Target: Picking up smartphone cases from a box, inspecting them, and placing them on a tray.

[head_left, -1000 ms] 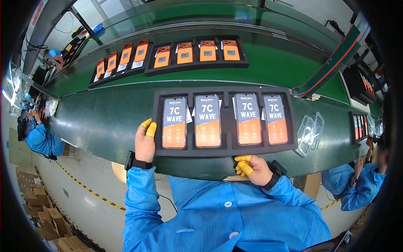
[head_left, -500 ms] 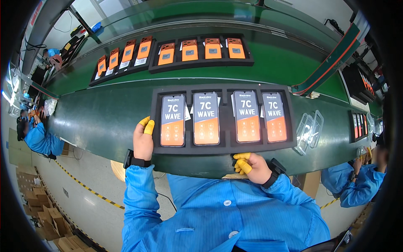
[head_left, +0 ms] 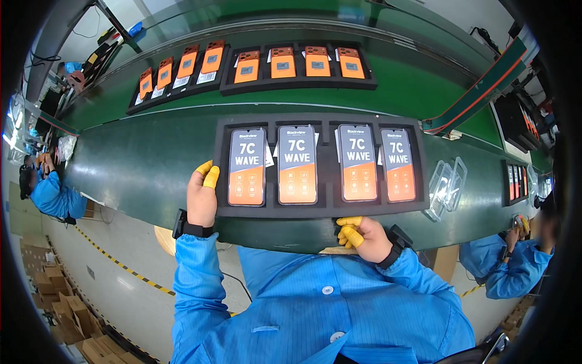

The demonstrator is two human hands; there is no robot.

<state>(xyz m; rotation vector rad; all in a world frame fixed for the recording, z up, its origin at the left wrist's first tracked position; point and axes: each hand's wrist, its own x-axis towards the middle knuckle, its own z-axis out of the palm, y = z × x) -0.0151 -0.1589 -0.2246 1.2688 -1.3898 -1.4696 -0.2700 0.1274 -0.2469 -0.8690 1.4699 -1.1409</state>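
Fingers [head_left: 211,176] in yellow covers [head_left: 353,237], beside a black tray [head_left: 330,207] of four phones [head_left: 297,164]

Left hand [head_left: 202,201] at the tray's left end, fingers pointing up and away from the body. Covered tips lie against or just beside the end wall; cannot tell whether they grip it. Right hand [head_left: 370,238] just below the front edge, along the right half. Fingers bent inward, tips pointing left. Small dark patch at those tips; too blurred to tell whether anything is held. Black wristbands [head_left: 195,230] on both wrists, blue sleeves [head_left: 197,270] below.

Tray lies on the dark green bench [head_left: 145,164], squarely in front of the person. Four phones in it, faces up, grey above and orange below, side by side. Wider gap between second and third. Edges of white cards [head_left: 270,159] show beside some.

Clear plastic trays [head_left: 447,193] overlap just right of the black one. Farther back, on a brighter green strip [head_left: 424,103]: a left rear tray [head_left: 185,94] and a right rear tray [head_left: 300,88], also black, four orange phones [head_left: 282,64] in each, backs up.

Co-worker in blue [head_left: 57,197] at far left; another person in blue [head_left: 506,270] at far right, hands raised near the bench edge. Yellow-and-black tape [head_left: 124,264] crosses the floor.
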